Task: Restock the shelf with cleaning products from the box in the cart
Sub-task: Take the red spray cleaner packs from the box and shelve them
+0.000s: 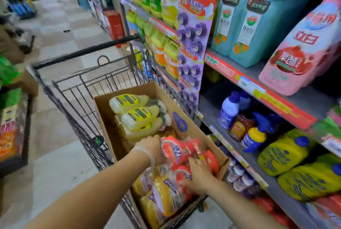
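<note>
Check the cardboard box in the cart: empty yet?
Not empty. The box holds yellow bottles and red packs under both hands.

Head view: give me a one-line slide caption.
Both hands, left and right, grip a red pack in the cardboard box inside the cart, beside stocked shelves.

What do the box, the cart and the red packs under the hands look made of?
Box: corrugated cardboard, matte brown, with raw cut edges.
Cart: dark-coated metal wire, by its thin welded grid.
Red packs: probably glossy plastic film, since it shows glare and wrinkles.
Both the left hand and right hand rest on them.
</note>
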`<state>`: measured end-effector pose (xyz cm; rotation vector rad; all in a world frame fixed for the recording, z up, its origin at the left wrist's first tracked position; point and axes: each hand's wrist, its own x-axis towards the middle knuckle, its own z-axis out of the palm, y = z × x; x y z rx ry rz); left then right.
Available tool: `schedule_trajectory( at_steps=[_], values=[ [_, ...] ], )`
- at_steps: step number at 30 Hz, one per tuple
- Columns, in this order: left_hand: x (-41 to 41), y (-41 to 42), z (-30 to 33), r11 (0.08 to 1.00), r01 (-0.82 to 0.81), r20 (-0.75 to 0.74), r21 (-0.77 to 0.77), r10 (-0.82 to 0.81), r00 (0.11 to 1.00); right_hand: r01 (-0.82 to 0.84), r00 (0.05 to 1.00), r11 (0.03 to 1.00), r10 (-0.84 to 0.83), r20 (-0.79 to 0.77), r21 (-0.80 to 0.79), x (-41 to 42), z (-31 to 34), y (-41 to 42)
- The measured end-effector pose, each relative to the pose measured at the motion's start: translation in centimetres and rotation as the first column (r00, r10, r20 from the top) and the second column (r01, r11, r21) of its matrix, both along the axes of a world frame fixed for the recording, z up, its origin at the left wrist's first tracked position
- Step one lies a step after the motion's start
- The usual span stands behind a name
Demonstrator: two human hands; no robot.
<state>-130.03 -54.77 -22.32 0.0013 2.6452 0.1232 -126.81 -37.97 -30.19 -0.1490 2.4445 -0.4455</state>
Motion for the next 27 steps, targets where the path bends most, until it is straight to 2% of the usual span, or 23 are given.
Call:
schedule_trajectory(
  at_steps=[3, 5, 7, 9, 13, 17, 18, 19, 20, 22, 24, 27],
  values=[
    [-2.6, 0.2, -1.1, 0.997, 0.082, 0.124, 0.001, -0.082, 0.989, 0.093, 0.995, 0.99, -0.089, 0.046, -0.104, 0.2, -0.7, 0.1],
    [-4.4, 0.1, -1.8, 0.996, 0.083, 0.244, 0.021, -0.085, 0.966, 0.19, 0.98, 0.967, -0.176, 0.094, -0.169, 0.4, -0.8, 0.2],
    [-5.9, -0.1, -2.3, 0.996, 0.073, 0.354, 0.06, -0.09, 0.931, 0.313, 0.947, 0.927, -0.288, 0.142, -0.206, 0.9, -0.6, 0.1],
    [-6.7, -0.2, -2.7, 0.989, 0.086, 0.4, 0.118, -0.126, 0.908, 0.462, 0.886, 0.848, -0.432, 0.168, -0.259, 1.3, -0.9, 0.1],
    [-6.7, -1.4, -4.0, 0.952, 0.024, 0.392, 0.304, -0.148, 0.908, 0.662, 0.747, 0.72, -0.609, 0.268, -0.209, 1.4, -1.3, -0.7],
    [-6.6, -3.5, -6.9, 0.807, -0.141, 0.454, 0.574, -0.17, 0.875, 0.779, 0.62, 0.617, -0.73, 0.287, -0.114, 1.4, -0.2, -2.3],
    [-6.6, -4.1, -7.6, 0.774, -0.152, 0.431, 0.615, -0.168, 0.886, 0.815, 0.575, 0.563, -0.762, 0.299, -0.133, 1.5, -0.3, -2.6],
    [-6.5, -4.7, -8.3, 0.758, -0.156, 0.415, 0.633, -0.163, 0.895, 0.867, 0.497, 0.468, -0.8, 0.336, -0.168, 1.8, -0.3, -3.0],
    [-6.3, -5.2, -8.5, 0.742, -0.16, 0.398, 0.651, -0.155, 0.904, 0.921, 0.39, 0.337, -0.822, 0.415, -0.196, 2.3, -0.5, -3.3],
    [-6.0, -5.9, -8.5, 0.73, -0.147, 0.35, 0.667, -0.133, 0.927, 0.97, 0.207, 0.077, -0.763, 0.613, -0.231, 3.1, -0.6, -4.2],
    [-5.7, -6.2, -7.9, 0.712, -0.141, 0.319, 0.688, -0.122, 0.94, 0.963, 0.157, -0.033, -0.735, 0.66, -0.266, 3.7, -0.5, -4.7],
    [-5.4, -6.5, -6.1, 0.642, -0.173, 0.308, 0.747, -0.103, 0.946, 0.912, 0.165, -0.093, -0.808, 0.565, -0.399, 3.6, 0.8, -4.7]
  ],
)
